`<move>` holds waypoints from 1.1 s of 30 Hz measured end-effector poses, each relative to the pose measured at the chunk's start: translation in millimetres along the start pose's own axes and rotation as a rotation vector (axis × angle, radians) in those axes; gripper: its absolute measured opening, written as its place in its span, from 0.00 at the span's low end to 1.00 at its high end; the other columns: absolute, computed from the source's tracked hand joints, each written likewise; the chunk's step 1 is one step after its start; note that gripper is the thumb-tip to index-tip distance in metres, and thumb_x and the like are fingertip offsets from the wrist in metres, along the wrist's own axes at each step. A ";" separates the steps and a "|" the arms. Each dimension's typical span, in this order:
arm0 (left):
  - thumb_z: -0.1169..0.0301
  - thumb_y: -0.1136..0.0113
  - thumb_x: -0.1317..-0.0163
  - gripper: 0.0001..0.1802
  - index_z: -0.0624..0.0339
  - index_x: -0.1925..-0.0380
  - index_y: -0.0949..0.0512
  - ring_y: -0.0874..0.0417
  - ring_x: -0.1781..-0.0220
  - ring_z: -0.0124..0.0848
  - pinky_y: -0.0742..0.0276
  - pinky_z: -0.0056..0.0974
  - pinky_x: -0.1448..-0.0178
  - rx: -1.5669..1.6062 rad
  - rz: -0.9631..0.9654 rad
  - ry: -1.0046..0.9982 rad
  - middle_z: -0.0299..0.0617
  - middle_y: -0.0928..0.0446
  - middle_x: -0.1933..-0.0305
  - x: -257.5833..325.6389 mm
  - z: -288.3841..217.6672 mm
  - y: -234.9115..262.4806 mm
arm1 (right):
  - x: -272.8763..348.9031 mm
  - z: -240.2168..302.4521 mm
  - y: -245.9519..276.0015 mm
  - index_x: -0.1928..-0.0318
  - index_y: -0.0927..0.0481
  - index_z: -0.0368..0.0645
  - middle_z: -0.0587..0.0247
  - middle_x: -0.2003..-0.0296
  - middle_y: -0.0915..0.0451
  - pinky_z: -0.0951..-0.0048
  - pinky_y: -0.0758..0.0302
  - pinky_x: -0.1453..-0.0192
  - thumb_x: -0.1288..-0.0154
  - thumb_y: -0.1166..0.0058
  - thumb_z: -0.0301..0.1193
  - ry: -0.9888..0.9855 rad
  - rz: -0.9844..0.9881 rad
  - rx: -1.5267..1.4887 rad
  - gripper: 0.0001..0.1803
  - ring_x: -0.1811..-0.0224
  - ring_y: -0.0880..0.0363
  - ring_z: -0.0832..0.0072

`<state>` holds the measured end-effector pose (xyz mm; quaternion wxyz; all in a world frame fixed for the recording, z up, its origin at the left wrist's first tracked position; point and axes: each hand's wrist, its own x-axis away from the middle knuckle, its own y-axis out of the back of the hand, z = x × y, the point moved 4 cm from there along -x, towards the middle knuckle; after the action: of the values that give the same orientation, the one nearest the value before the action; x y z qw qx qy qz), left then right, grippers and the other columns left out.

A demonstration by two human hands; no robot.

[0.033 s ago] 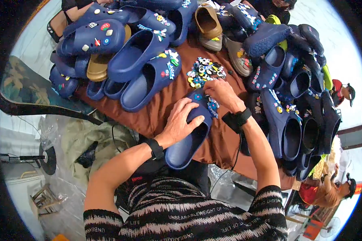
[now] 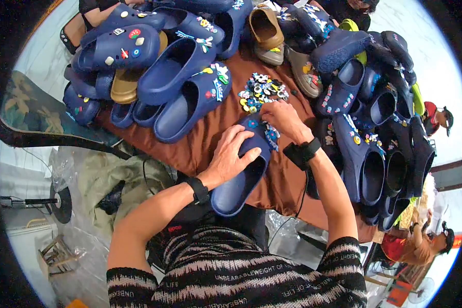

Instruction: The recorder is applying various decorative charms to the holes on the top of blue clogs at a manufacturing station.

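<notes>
The left hand (image 2: 230, 154) lies flat over the side of a blue clog (image 2: 241, 177), fingers spread and pressing, so the shoe does not slide on the brown cloth (image 2: 200, 138). The clog lies under both hands, toe away from the person. The right hand (image 2: 282, 119) is at the toe, fingertips pinched together on a small charm (image 2: 270, 134); I cannot tell how firm the pinch is. Just beyond these fingers is a pile of charms (image 2: 261, 90), kept near for easy picking. More clogs (image 2: 185, 87) lie around.
</notes>
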<state>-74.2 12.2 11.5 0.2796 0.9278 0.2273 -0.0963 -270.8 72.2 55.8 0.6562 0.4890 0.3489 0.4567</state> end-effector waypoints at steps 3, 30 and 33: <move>0.50 0.42 0.31 0.30 0.64 0.42 0.26 0.36 0.28 0.53 0.42 0.51 0.23 0.011 0.003 0.007 0.58 0.34 0.33 -0.9 -0.7 0.6 | 0.2 0.0 0.3 0.60 0.15 0.43 0.51 0.63 0.14 0.53 0.21 0.51 0.37 0.41 0.32 -0.041 0.012 0.053 0.09 0.56 0.15 0.52; 0.53 0.41 0.32 0.27 0.63 0.42 0.25 0.35 0.28 0.53 0.41 0.50 0.24 -0.026 -0.002 0.002 0.57 0.34 0.34 -0.4 0.4 -1.4 | -2.3 -58.1 -16.0 0.63 0.17 0.35 0.50 0.67 0.16 0.60 0.25 0.56 0.31 0.39 0.42 -0.094 0.157 -0.432 0.19 0.62 0.17 0.64; 0.50 0.39 0.34 0.29 0.62 0.45 0.24 0.34 0.31 0.54 0.39 0.53 0.27 0.005 -0.056 -0.006 0.55 0.33 0.37 1.1 2.3 -1.0 | -1.6 -40.2 -4.8 0.63 0.17 0.35 0.51 0.67 0.16 0.61 0.24 0.55 0.34 0.36 0.40 -0.063 0.171 -0.420 0.18 0.62 0.17 0.64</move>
<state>-73.8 12.1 8.8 0.2749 0.9216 0.2523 -0.1074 -306.5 83.1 40.0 0.7131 0.3835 0.1825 0.5577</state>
